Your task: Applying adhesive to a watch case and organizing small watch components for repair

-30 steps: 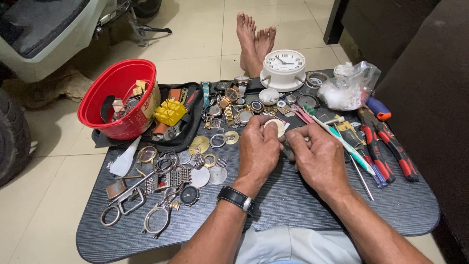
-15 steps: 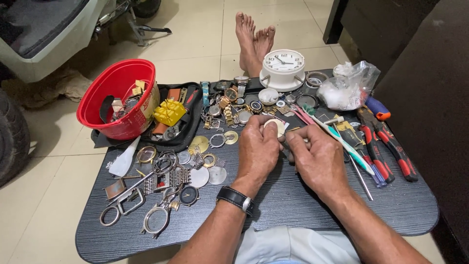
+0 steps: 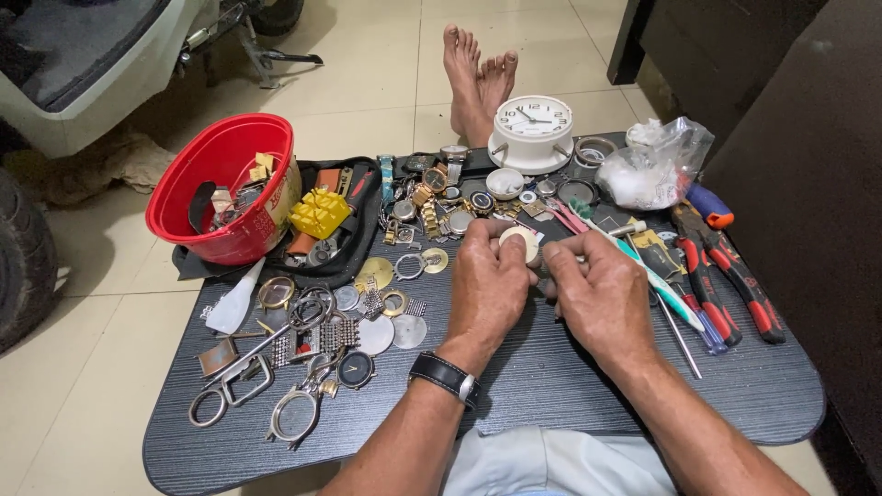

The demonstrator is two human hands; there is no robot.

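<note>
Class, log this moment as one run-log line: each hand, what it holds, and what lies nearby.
left hand: pinches small round pale part | right hand: closed beside it, contents hidden | nearby: pliers, white clock, red bowl

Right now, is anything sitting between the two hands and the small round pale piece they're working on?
Nothing visible. The left hand already pinches the small round pale piece at its fingertips, and the right hand closes in against it from the other side, above the dark tray. The contact point under the fingers is hidden.
</note>
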